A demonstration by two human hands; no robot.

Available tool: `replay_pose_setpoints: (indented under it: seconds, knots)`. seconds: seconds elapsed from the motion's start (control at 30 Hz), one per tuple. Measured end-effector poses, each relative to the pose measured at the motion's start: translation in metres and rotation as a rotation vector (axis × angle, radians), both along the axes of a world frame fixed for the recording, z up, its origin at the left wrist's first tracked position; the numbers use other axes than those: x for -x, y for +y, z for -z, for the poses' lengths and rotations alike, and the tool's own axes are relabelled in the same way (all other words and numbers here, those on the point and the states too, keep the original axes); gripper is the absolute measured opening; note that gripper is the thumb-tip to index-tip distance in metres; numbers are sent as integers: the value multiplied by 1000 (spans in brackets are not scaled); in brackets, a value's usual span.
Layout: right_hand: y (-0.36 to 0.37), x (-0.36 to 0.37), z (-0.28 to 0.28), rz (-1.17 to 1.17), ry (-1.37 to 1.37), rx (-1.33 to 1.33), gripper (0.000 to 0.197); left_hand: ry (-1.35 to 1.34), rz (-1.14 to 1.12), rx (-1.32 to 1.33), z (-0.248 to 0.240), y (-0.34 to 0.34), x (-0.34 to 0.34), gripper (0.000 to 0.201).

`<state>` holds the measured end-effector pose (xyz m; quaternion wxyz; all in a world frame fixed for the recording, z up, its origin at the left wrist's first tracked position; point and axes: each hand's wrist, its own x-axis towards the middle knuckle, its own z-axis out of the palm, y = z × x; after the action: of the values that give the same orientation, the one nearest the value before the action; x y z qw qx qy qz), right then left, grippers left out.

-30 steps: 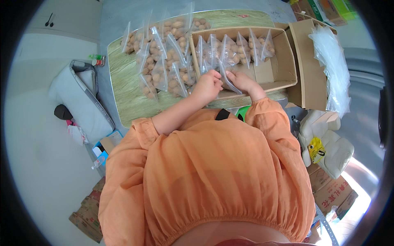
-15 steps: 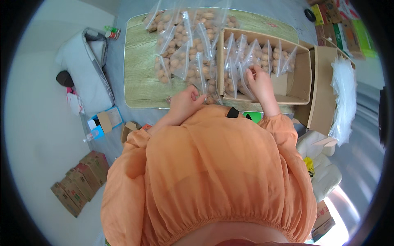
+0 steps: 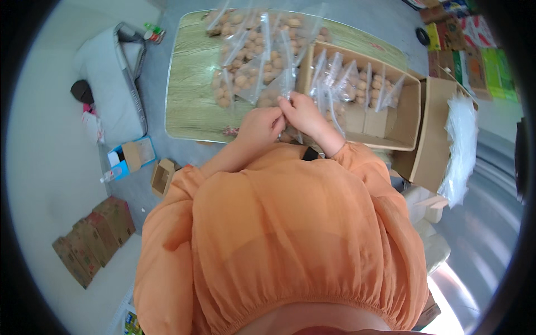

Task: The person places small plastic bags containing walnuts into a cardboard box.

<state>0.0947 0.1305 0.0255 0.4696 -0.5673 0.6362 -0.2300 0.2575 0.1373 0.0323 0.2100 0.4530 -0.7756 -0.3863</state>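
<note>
Pale green and wood-grained, the tabletop [image 3: 192, 106] has a thin bright rim. Around it on the floor sit a grey fabric container [image 3: 106, 84], a blue carton [image 3: 146, 149] and a small brown box [image 3: 163, 177] past its left side, with brown cartons [image 3: 95, 240] further back toward the person.

Clear bags of round brown nuts [image 3: 245, 81] crowd the tabletop from its far edge toward the near one, left of a cardboard box [image 3: 403, 120]. That box takes up the right part, more bagged nuts [image 3: 360, 86] lined along its left and far sides. Beyond the right edge, flat clear bags [image 3: 462, 145] drape over a cardboard flap [image 3: 432, 128].

Left hand [image 3: 261, 127] and right hand [image 3: 306, 114] are together near the middle of the near edge — fingers meeting over a nut-filled bag [image 3: 286, 136] just left of the box. Whether they pinch its plastic is hidden.
</note>
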Motion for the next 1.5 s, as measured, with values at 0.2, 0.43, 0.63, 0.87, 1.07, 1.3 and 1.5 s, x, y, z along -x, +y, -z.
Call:
replay_pose_setpoints:
  seconds: [0.2,0.43,0.63,0.87,1.07,1.3,1.5]
  knots:
    - [19,46,-36,170,-305,62,31,298,75,-36,-22,11,6,15]
    - [76,156,-124,411,-427,164,38,279,81,-186,2,2,1,17]
    - [84,198,-63,419,30,19,36,150,167,-197,16,5,9,17]
    - [86,195,43,361,149,-217,45,125,183,-232,15,1,13,19]
    - [69,192,33,463,207,-79,54,132,48,-261,26,-9,7,20]
    - [51,200,84,262,128,-270,71,-154,-131,-6,14,-60,35,31]
    - [47,186,49,181,66,-334,67,-535,-164,96,20,-104,70,42]
